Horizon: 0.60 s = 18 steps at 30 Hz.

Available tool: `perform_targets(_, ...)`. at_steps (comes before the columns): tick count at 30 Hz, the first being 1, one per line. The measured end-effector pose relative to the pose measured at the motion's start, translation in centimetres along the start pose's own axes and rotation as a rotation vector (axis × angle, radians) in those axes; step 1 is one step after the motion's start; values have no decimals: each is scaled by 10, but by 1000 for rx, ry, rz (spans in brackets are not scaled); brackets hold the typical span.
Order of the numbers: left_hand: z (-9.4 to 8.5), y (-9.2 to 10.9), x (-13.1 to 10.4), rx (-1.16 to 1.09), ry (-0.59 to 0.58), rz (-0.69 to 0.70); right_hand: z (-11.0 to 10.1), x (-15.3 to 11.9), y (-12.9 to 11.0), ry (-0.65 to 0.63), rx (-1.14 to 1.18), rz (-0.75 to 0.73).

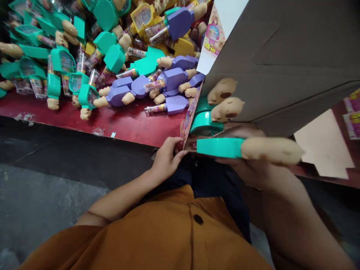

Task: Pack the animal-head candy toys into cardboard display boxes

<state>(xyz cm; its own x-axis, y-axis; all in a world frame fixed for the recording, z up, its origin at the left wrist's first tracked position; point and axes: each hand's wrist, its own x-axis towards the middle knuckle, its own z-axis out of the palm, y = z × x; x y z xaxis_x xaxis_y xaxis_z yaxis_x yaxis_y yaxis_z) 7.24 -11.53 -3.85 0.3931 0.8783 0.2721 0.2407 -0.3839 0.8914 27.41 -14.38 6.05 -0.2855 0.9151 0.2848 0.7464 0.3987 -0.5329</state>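
Note:
My right hand [258, 172] holds a teal toy [221, 147] with a beige animal-head top [271, 150], lying sideways at the near edge of a display box [194, 108]. Its fingers wrap round the toy and are partly hidden behind it. Two more teal toys with spotted beige heads [227, 109] stand in the box, side by side just beyond. Thumb and fingers of my left hand [168, 155] pinch the box's near left corner. The box has a printed pink side and a raised grey-brown cardboard panel [281, 56].
A heap of loose toys lies left on the red table [135, 131]: teal ones [63, 60], purple ones [176, 105] and yellow ones [142, 17], many with clear candy-filled tubes. Pale cardboard [323, 142] and printed pieces [353, 112] lie at the right. The table's front edge runs before me.

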Motion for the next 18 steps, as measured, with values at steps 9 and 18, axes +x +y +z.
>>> perform_targets(9,-22,65,28,162,198,615,26,1,5,226,-63,-207)
perform_targets(18,-28,88,49,246,245,601,32,12,-13,360,-160,-225)
